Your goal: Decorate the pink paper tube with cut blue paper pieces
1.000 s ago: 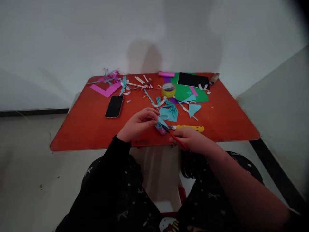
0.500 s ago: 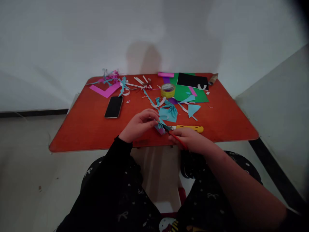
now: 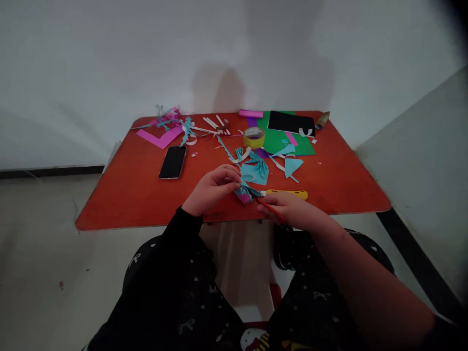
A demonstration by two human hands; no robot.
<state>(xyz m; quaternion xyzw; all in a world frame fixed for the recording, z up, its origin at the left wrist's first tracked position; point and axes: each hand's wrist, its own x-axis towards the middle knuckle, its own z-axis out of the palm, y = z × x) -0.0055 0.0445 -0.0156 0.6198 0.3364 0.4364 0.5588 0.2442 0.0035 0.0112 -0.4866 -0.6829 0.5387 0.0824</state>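
The left hand pinches a small, folded light-blue paper piece near the front edge of the orange-red rectangular table. The right hand grips red-handled scissors, their blades (dark and tiny here) seemingly at the paper's right end, though blur hides exactly where. A yellow-handled cutter knife lies just beyond the right hand's knuckles.
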